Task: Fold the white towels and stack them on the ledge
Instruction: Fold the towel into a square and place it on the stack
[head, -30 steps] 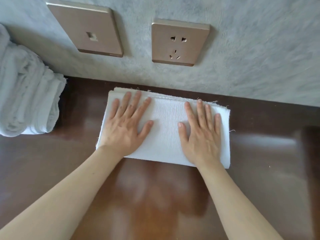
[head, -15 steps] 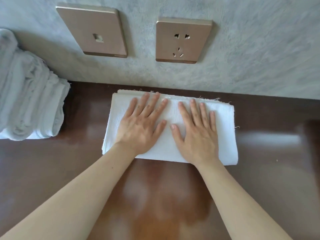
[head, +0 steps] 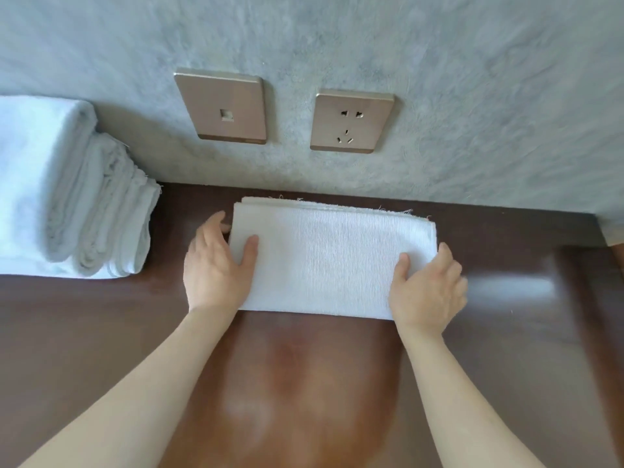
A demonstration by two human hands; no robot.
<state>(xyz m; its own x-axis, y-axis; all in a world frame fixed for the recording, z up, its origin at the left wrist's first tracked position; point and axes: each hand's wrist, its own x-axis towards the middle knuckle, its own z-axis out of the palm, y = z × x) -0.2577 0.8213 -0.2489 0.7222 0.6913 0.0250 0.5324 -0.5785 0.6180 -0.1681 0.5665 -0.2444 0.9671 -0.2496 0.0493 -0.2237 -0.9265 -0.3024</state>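
Fingers of the left hand slip under the left end of the folded white towel, thumb on top, pinching it. Likewise the right hand pinches the right end, thumb above, fingers hidden beneath. Lying flat on the dark brown ledge, the towel sits against the grey wall, below a power socket and data socket. Well left stands a stack of folded towels.

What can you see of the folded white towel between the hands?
The folded white towel lies flat on the dark brown ledge, its far edge close to the grey wall. It is a ribbed cloth rectangle in several layers, with frayed threads along the far edge. The left hand grips its left end, the right hand its right end, thumbs on top.
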